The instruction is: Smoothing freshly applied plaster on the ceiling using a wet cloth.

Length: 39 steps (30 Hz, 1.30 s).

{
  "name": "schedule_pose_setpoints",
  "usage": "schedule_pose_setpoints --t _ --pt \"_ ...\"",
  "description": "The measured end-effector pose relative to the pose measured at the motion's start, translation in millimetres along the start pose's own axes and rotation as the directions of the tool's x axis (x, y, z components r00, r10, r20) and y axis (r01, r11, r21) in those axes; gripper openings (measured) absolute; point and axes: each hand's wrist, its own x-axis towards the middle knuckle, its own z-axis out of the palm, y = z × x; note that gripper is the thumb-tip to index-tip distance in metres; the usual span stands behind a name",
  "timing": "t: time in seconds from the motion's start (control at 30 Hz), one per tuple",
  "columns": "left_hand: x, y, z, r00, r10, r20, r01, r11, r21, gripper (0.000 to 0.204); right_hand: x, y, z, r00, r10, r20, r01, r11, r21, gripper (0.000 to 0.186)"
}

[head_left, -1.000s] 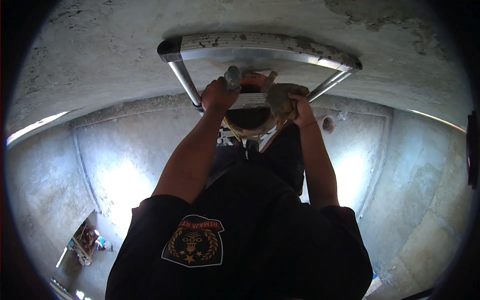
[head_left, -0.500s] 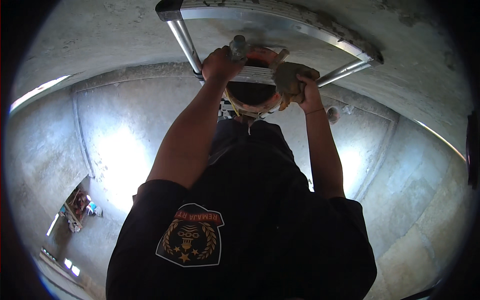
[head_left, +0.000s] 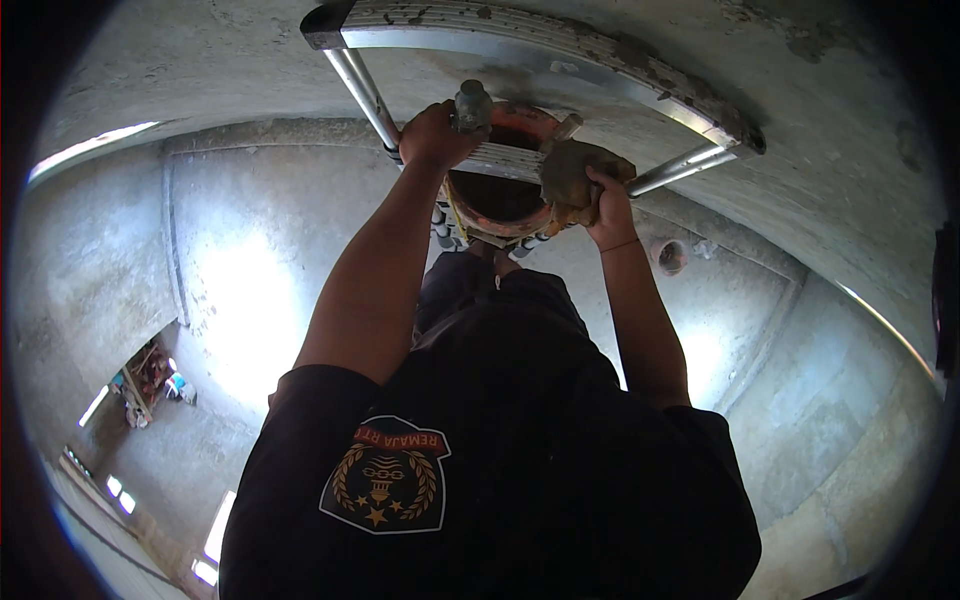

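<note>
In front of me stands an aluminium ladder [head_left: 520,40], its rungs smeared with grey mortar. My left hand [head_left: 432,137] is closed beside the end of a lower rung, around a grey, mortar-coated tool handle with a knobbed end [head_left: 473,104]; the rest of it is hidden. My right hand [head_left: 608,210] grips a limp, grey-brown, mortar-stained cloth or sponge [head_left: 580,175], which covers the right part of that rung. Behind the rung is a round orange bucket [head_left: 530,118] with a dark inside. A short pale handle [head_left: 566,128] sticks up by its right side.
Below lies a grey cement floor [head_left: 290,230], bordered by bare plastered walls. A round bucket-like thing [head_left: 671,257] stands on the right. At the left, an opening shows a heap of mixed items [head_left: 150,385]. A rough grey wall [head_left: 820,130] rises beyond the ladder.
The view has shifted slightly. Both hands sit a little further left and lower in the picture, and the cloth or sponge in my right hand looks slightly turned. Both holds are unchanged.
</note>
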Motion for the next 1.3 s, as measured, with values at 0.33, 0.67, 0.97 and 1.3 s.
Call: schedule_pose_setpoints --t 0.33,0.67,0.97,1.3 --pt "-1.5 7.1 -2.0 0.999 -0.038 -0.001 0.038 0.999 -0.025 0.070 4.9 -6.1 -4.8 0.998 0.058 0.007 -0.059 0.998 0.017 0.033" --pt "3.8 5.4 4.7 0.997 0.041 -0.070 -0.040 0.999 0.010 0.068 -0.1 0.0 -20.9 0.994 -0.052 0.095 0.055 0.998 -0.027 0.033" --pt "5.3 0.0 7.4 0.999 0.031 -0.014 -0.032 0.999 -0.015 0.069 -144.7 -81.9 80.9 0.687 -0.554 0.470 0.693 0.305 -0.654 0.021" --pt "0.4 7.3 -2.0 1.000 0.025 0.018 -0.025 0.999 -0.030 0.066 -179.5 -211.6 236.4 -0.719 -0.293 0.631 0.301 -0.949 -0.097 0.023"
